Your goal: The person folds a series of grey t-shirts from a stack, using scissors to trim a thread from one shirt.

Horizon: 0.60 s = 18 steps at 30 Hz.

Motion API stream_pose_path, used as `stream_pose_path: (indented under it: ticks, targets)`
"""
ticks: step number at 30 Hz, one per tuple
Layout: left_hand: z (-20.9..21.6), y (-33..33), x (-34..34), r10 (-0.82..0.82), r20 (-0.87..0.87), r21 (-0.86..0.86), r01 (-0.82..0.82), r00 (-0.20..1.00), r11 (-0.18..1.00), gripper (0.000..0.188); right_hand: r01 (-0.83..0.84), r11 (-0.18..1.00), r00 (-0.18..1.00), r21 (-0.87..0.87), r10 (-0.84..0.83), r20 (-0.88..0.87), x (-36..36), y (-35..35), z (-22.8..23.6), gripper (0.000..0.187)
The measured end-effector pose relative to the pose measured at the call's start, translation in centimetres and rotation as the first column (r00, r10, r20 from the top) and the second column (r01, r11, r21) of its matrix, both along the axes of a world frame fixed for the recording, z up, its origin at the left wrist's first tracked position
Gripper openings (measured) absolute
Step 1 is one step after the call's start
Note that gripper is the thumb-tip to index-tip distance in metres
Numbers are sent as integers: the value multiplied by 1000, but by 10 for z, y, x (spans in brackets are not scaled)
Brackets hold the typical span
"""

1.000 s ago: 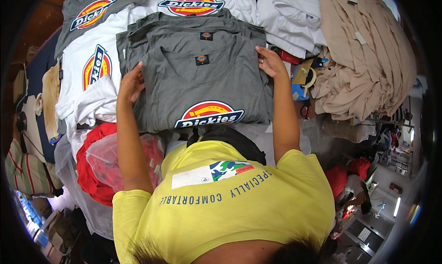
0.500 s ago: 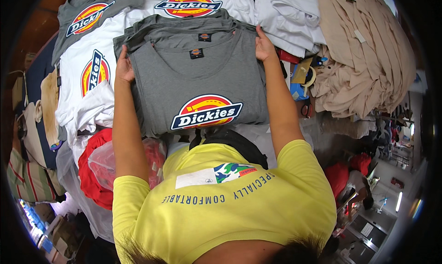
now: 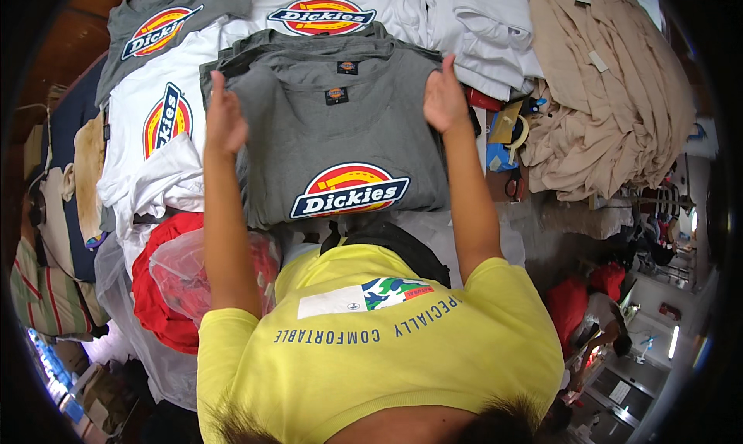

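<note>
1. The dark-grey knit T-shirt with a scooped neck [image 3: 340, 138] lies in the upper middle of the frame, face up on a pile of grey shirts [image 3: 267, 48]. Its red, yellow and navy arched emblem [image 3: 350, 190] shows along the near edge.
2. The left hand [image 3: 227, 127] is at the shirt's left edge, one digit pointing up the frame. It is blurred, so I cannot tell whether it pinches cloth or merely rests against it.
3. The right hand [image 3: 446, 100] is at the opposite upper corner, fingers close together; whether it grips the fabric cannot be told. The hands are set wide, about the shirt's breadth apart.
4. As far as can be judged, the top shirt is already folded and laid: its emblem faces up and its body looks fairly flat.
5. Less finished are the far edges, where the grey layers jut out unevenly. A second small black neck label [image 3: 347, 67] above the first [image 3: 337, 96] suggests another shirt beneath, not quite lined up.
6. At left, a white cotton shirt with a similar emblem [image 3: 128, 146] lies loosely, its lower part rumpled; a beige fabric heap [image 3: 611, 96] fills the upper right.
</note>
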<state>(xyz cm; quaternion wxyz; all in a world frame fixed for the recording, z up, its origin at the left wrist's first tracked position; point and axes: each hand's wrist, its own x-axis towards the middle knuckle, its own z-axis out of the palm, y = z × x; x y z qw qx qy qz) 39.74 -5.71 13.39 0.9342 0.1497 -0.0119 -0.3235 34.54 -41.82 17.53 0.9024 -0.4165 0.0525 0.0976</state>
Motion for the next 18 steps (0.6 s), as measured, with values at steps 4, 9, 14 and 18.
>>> stream_pose_path:
  ticks: [4, 9, 14, 18]
  targets:
    - [33, -75, -94, 53, 326, 750, -293, 944, 593, 82, 86, 868, 968, -488, 43, 248, -71, 64, -22, 57]
    - [54, -109, -168, -190, 656, 603, -355, 731, 714, 94, -135, 777, 846, -615, 414, 337, -142, 118, 21, 69]
    - [49, -118, -202, -65, 725, 434, -381, 686, 817, 102, -12, 837, 829, -547, 314, 462, -170, 136, 30, 91]
    - [57, -125, -216, 0, 837, 333, -508, 547, 794, 105, -61, 884, 838, -464, 297, 457, -194, 140, 17, 94]
